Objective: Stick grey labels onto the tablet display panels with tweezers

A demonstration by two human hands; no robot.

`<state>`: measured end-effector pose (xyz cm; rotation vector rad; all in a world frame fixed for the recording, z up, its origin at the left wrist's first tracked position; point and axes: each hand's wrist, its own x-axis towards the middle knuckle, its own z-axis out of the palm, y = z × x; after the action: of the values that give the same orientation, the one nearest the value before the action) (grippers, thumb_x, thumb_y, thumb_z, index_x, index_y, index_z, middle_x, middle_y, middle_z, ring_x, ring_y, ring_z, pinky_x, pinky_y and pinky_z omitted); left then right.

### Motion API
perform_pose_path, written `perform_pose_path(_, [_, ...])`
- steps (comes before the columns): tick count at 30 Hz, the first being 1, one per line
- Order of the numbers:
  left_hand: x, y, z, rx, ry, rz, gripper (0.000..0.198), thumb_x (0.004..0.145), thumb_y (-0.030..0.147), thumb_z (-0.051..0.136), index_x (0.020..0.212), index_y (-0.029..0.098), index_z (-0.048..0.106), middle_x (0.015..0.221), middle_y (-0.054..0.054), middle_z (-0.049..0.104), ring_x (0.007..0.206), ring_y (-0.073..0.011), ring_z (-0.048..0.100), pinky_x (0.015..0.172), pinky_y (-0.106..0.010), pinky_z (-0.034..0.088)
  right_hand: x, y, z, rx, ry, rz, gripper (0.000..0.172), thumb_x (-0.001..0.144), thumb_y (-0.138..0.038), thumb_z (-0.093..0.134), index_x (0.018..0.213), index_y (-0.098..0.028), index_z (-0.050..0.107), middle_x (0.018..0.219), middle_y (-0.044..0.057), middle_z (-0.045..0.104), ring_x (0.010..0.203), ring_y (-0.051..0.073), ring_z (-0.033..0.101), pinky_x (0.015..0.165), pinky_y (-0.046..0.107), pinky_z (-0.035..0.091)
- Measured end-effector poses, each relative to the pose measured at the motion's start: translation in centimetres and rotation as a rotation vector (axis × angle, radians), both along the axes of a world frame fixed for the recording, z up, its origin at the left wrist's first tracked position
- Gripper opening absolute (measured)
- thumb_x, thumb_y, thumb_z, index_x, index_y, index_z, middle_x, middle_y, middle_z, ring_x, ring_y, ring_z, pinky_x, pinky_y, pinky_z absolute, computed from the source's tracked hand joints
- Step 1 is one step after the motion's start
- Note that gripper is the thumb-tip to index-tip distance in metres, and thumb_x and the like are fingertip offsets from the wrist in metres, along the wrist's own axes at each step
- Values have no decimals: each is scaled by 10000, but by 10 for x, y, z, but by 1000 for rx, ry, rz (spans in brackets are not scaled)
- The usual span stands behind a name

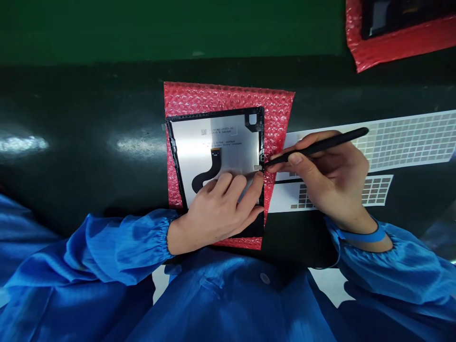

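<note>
A tablet screen panel point(188, 140), silver-backed with a black frame, lies on a sheet of red bubble wrap point(228, 97). My left hand point(221, 206) rests flat across its lower part, fingers stretched out, the index fingertip close to the right edge. In my right hand point(327, 175) are black tweezers point(331, 141), gripped like a pen. Their tip meets the panel's right edge beside a small grey sticker point(258, 167); whether it touches the sticker I cannot tell. A black flex cable point(213, 167) curves over the silver back, its lower end partly hidden by my left hand.
Two white sheets of small grey stickers, a long one point(409, 147) and a shorter one point(377, 190), lie right of the panel, partly under my right hand. At the upper right, another dark panel point(409, 16) sits on red bubble wrap point(399, 47). A blue wrist strap point(365, 236) circles my right wrist.
</note>
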<state>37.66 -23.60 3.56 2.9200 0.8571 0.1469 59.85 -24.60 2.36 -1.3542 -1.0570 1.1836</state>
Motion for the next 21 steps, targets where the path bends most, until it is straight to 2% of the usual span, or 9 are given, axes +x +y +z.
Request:
perform_pose_path(9, [1,-1,-2,16,5,8,589,1056,453,509,1490,57,550,1097,-126,685,1006,-273,630,654,-359,508,1,0,1,-7,-19,0,137,945,-162,763,1019,-266,712,885,4,780,813,212,811,760,363,720])
perform_pose_path(17, [4,1,0,10,17,18,631,1058,464,495,1499,14,529,1024,-120,667,962,-269,626,594,-363,500,1,-1,-1,-25,-32,-4,141,938,-242,788,1038,-305,709,874,-1,786,783,231,809,757,421,731])
perform_pose_path(21, [4,2,1,-19,14,20,612,1061,451,482,1497,24,528,1078,-132,682,970,-267,637,589,-362,511,3,0,-4,-27,22,-41,145,923,-259,809,1022,-260,703,885,9,798,779,223,817,743,367,734])
